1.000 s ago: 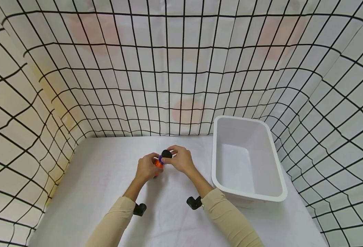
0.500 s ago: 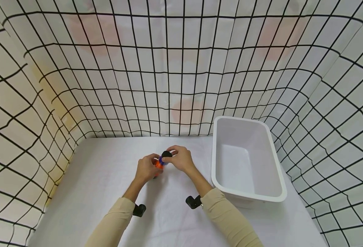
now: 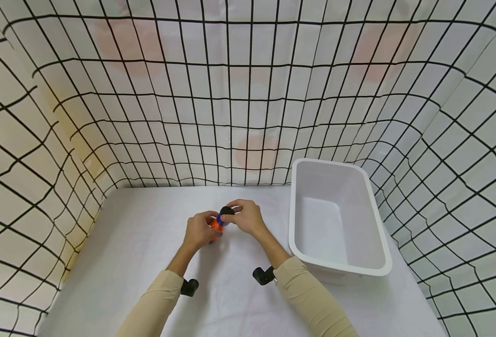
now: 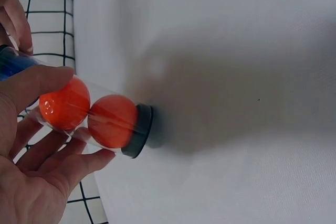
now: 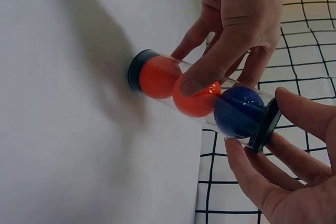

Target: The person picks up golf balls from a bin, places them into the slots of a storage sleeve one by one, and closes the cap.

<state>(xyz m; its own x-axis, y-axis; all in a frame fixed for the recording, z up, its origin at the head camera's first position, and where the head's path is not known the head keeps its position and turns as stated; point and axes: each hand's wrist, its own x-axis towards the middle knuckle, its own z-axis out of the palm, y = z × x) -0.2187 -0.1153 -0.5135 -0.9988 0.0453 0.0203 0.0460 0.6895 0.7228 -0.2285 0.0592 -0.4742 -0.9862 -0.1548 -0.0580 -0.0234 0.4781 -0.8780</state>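
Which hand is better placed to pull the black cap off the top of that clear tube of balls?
Probably the right hand: its fingers already pinch the black cap at the tube's top end. The left hand grips the tube's middle, steadying it, with its base on the table.

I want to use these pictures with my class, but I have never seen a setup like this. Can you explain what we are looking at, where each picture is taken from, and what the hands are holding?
There is no machine here: a person works with two bare hands and wears three cameras. The wide picture comes from the head; the two close ones come from the wrists. The left hand grips a clear tube round its middle. The tube holds two orange balls and one blue ball, and its black bottom cap rests on the white table. The right hand pinches the black top cap. Whether that cap is on tight, the pictures do not show. A white bin stands to the right. A grid-patterned curtain surrounds the table.
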